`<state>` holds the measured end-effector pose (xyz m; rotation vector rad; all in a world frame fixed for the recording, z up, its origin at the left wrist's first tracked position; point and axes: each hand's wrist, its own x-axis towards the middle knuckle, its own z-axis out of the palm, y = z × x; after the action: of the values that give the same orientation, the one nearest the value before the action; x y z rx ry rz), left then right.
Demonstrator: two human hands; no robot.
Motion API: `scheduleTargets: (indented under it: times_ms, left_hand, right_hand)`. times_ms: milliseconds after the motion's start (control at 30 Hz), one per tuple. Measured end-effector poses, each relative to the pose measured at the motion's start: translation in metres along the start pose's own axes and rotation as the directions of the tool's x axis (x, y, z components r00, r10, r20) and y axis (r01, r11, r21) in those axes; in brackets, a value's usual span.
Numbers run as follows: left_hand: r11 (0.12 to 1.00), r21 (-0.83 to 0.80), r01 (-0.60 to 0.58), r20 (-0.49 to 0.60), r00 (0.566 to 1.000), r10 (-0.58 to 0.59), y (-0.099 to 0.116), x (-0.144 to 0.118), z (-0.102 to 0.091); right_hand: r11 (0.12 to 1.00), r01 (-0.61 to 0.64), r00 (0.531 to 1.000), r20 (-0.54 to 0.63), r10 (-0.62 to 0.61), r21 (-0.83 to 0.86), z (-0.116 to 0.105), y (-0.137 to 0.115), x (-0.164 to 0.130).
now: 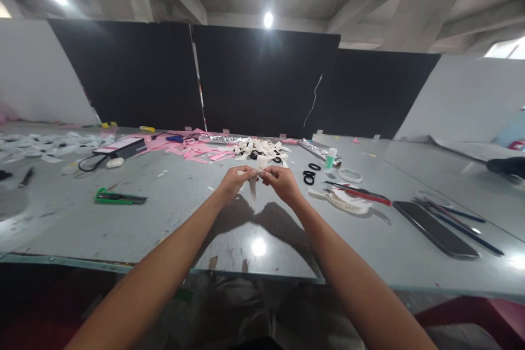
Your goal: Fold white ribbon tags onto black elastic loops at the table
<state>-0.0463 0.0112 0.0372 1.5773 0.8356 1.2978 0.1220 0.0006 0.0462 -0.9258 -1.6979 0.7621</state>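
Above the middle of the table, my left hand (240, 178) and my right hand (279, 179) meet, thumbs and fingertips pinched on a cream ribbon (253, 190). A small loop of the ribbon stands up over the fingertips, and a tail hangs below them. The exact fold between the fingers is too small to make out. Just behind the hands lies a pile of cream ribbon bows (264, 147), with black rings partly showing under it. Further to the right are several loose black rings (309, 177).
On the right lie red-handled scissors (371, 194), a printed ribbon roll (348, 203), a white ring (350, 175), a green-labelled bottle (330, 158) and a dark phone (435, 228). Leftward are a green cutter (120, 197), a boxy device (121, 146), pink strips (192, 149) and white ribbons (36, 145).
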Motion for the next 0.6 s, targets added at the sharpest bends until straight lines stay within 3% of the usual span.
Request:
scheduleTargets:
  times_ms: [333,600]
  left_hand:
    - [1.0,-0.01,0.004,-0.023,1.0,-0.005,0.007,-0.003,0.002]
    - [1.0,-0.014,-0.013,-0.025,1.0,0.013,0.009,-0.003,0.003]
  right_hand:
    - [0.997,0.006,1.0,-0.014,-0.007,-0.076,0.0,-0.01,-0.004]
    - [0.979,0.058,0.992,-0.097,-0.078,-0.197,0.004,-0.016,-0.007]
